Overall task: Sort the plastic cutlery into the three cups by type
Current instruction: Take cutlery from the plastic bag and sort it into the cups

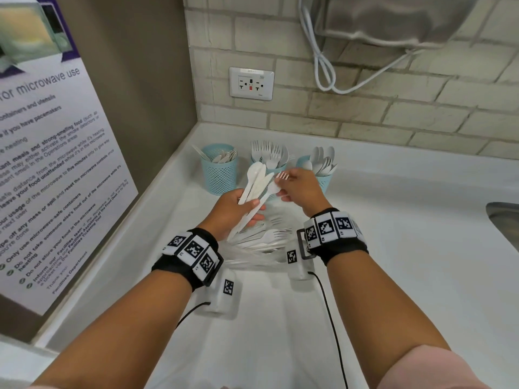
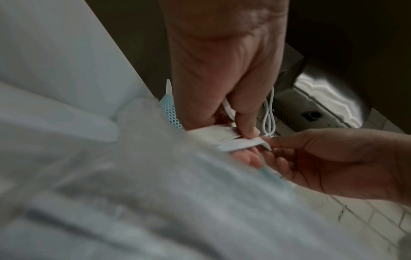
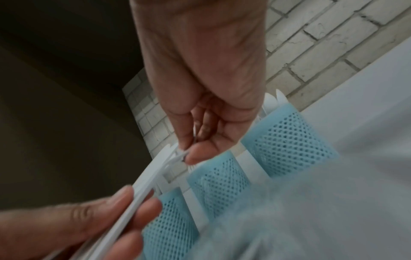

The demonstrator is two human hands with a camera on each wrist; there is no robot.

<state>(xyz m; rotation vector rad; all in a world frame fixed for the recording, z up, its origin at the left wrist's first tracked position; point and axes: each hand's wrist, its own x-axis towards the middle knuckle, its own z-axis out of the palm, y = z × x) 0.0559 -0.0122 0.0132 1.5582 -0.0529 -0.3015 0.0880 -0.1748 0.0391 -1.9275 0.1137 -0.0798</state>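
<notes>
Three blue mesh cups stand at the back of the counter: the left cup (image 1: 219,175) has knives, the middle cup (image 1: 276,165) forks, the right cup (image 1: 324,181) spoons. My left hand (image 1: 252,210) grips a bundle of white cutlery (image 1: 256,181) raised in front of the cups. My right hand (image 1: 283,190) pinches a white fork (image 1: 282,175) at the bundle's right edge, tines pointing left. In the right wrist view, the thumb and forefinger (image 3: 195,156) close on a white piece (image 3: 175,158). A loose pile of cutlery (image 1: 261,237) lies on the counter beneath both hands.
The white counter (image 1: 393,234) sits in a corner, with a poster wall (image 1: 56,169) on the left and a brick wall behind. A socket (image 1: 251,83) and a looped white cable (image 1: 323,66) are on the brick wall. A metal sink rim (image 1: 505,220) shows at the right edge.
</notes>
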